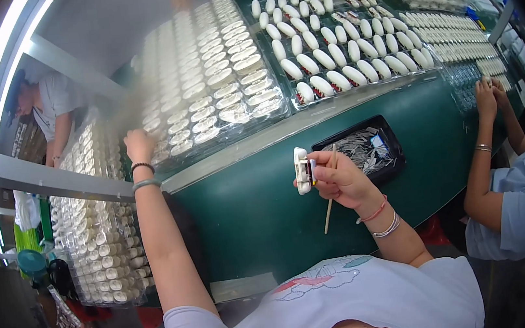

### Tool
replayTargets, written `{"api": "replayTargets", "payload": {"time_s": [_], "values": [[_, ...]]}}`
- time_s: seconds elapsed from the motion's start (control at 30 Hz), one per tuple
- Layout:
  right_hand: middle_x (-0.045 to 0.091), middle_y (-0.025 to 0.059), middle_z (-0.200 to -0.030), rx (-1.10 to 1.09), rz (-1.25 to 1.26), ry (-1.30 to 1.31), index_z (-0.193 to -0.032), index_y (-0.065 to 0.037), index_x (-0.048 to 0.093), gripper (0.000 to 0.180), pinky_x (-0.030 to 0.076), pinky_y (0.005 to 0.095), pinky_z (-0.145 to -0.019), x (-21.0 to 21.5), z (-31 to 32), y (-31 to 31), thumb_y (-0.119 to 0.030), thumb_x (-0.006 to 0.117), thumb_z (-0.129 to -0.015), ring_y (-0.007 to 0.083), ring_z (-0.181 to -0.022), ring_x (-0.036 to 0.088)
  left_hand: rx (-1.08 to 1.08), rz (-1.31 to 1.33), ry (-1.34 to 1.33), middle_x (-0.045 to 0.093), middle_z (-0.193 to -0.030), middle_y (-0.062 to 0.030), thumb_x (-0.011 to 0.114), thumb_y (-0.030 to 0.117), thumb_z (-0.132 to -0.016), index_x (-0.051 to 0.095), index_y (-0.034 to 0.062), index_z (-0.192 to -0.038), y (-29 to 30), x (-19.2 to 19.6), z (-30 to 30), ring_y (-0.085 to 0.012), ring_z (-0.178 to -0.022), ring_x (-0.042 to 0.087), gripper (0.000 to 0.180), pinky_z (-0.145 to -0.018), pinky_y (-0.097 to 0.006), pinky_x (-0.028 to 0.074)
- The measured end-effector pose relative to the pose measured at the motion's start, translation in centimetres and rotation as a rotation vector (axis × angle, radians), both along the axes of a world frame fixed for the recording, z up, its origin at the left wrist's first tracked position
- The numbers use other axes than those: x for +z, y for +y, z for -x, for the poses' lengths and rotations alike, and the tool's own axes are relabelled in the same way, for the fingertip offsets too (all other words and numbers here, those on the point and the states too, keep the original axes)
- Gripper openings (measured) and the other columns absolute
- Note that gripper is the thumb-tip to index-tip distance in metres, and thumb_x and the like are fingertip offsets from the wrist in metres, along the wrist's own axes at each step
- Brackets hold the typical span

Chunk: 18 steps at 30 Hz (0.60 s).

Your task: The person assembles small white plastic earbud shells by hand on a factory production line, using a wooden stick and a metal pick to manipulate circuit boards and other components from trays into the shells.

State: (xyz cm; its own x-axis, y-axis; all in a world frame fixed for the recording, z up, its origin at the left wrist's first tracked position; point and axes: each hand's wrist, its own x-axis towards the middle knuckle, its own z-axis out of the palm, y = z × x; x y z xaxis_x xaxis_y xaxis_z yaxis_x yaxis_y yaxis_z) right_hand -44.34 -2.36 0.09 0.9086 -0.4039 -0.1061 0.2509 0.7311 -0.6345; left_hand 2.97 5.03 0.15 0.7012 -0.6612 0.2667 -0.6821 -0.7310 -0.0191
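At centre, oblong white casing [301,172].

One view here: head cam, left unit of a side-by-side fisheye pair. Lens sits above the wearer's chest, white shirt [332,306] along the bottom edge, pitched down and forward over the green tabletop [251,228]. Picture upright, not mirrored. Very wide FOV: straight edges bow, dark vignette at the rim, ceiling light tube [3,40] caught upper left, co-worker's shirt [509,212] at far right. Range: shirt closest, white oval casing [303,171] in the right fingers [328,174] near mid-frame, rows of white ovals [323,58] farther out toward the top.
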Motion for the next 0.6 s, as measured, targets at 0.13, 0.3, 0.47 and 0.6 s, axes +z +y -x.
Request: {"api": "replayTargets", "payload": {"time_s": [0.13,0.3,0.47,0.6], "values": [[0.064,0.0124,-0.091,-0.011,0.011,-0.001,-0.112,0.0,0.053,0.029,0.026,0.0116,-0.04,0.0,-0.1,0.2,-0.015,0.058,-0.087,-0.0014,-0.046,0.033,-0.131,-0.07,0.02,0.059,-0.096,-0.0186,0.06,0.013,-0.073,0.066,0.0045,-0.087,1.5,1.4,-0.4,-0.0375,-0.093,0.055,0.018,-0.079,-0.043,0.047],[0.065,0.0115,-0.095,0.016,0.065,-0.006,-0.112,0.001,0.055,0.032,0.025,0.0122,-0.04,0.8,0.0,0.8,-0.012,0.061,-0.084,-0.0017,-0.048,0.034,-0.213,0.14,0.292,0.06,-0.092,-0.0192,0.064,0.006,-0.068,0.06,0.0001,-0.077,2.3,5.9,3.8,-0.0335,-0.085,0.058,0.011,-0.071,-0.039,0.046],[0.064,0.0117,-0.1,-0.082,0.346,0.079,-0.109,0.004,0.057,0.032,0.038,0.0113,-0.049,2.1,0.2,1.8,-0.007,0.064,-0.08,-0.0005,-0.059,0.051,-0.852,0.121,0.453,0.058,-0.081,-0.0142,0.064,0.0,-0.071,0.056,0.0002,-0.08,3.7,7.9,21.5,-0.0301,-0.076,0.057,0.012,-0.066,-0.035,0.046],[0.063,0.0108,-0.103,-0.076,0.46,0.137,-0.111,0.005,0.055,0.035,0.048,0.0134,-0.064,3.2,-0.4,2.7,0.0,0.064,-0.077,0.0043,-0.074,0.061,-0.936,0.047,0.764,0.058,-0.083,-0.0117,0.066,-0.002,-0.07,0.056,-0.0011,-0.082,5.4,6.3,26.8,-0.024,-0.074,0.058,0.016,-0.067,-0.032,0.046]]}}
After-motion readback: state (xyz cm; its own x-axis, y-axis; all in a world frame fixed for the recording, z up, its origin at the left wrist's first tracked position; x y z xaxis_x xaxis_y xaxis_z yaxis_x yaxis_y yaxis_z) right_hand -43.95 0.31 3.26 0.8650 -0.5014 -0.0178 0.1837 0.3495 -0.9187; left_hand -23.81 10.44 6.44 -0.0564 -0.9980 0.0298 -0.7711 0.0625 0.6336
